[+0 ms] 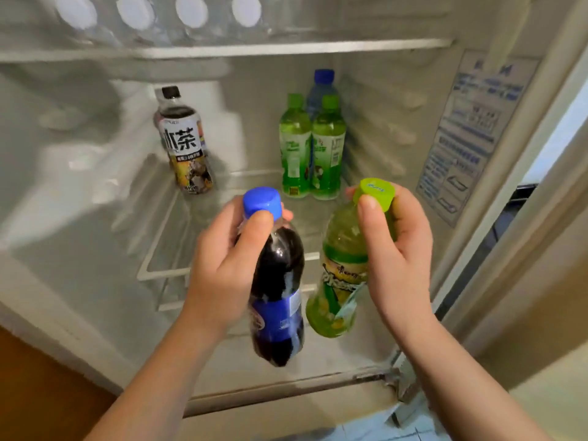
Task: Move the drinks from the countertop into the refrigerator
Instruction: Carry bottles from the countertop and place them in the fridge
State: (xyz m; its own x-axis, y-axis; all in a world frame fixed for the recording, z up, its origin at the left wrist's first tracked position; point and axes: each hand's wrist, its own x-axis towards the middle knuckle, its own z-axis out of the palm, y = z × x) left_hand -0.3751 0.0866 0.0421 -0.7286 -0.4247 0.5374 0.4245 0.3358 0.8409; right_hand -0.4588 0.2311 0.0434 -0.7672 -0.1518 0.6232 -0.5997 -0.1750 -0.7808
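1. Fridge (79,218) standing wide open, white inside, filling nearly the whole view.
2. Upper shelf (286,47) runs across the top. Pale round shapes sit above it, too blurred to name.
3. Lower shelf (159,272), clear with a white rim, is where the drinks stand.
4. Sticker (471,138) on the right inner wall, blue print, not readable.
5. Left hand (222,265) reaches in at the fridge mouth, fingers wrapped round the neck of the cola (280,281), thumb just under the cap.
6. Right hand (401,249) is alongside it, curled round the top of the green tea (340,275), thumb pressed on the side of the cap.
7. The cola, dark with a blue label, hangs in the air in front of the lower shelf with its base off any surface.
8. The green tea is just right of the cola, near it but apart, tilted a little, also in the air.
9. Iced tea (186,144) with a black cap stands upright at the back left of the lower shelf, alone.
10. Two green bottles (295,144) stand side by side, touching, at the back right.
11. Water (321,87), blue-capped, stands right behind that pair, against the back wall.
12. Blue cap (262,200) on the cola and green cap (375,192) on the tea, both on.
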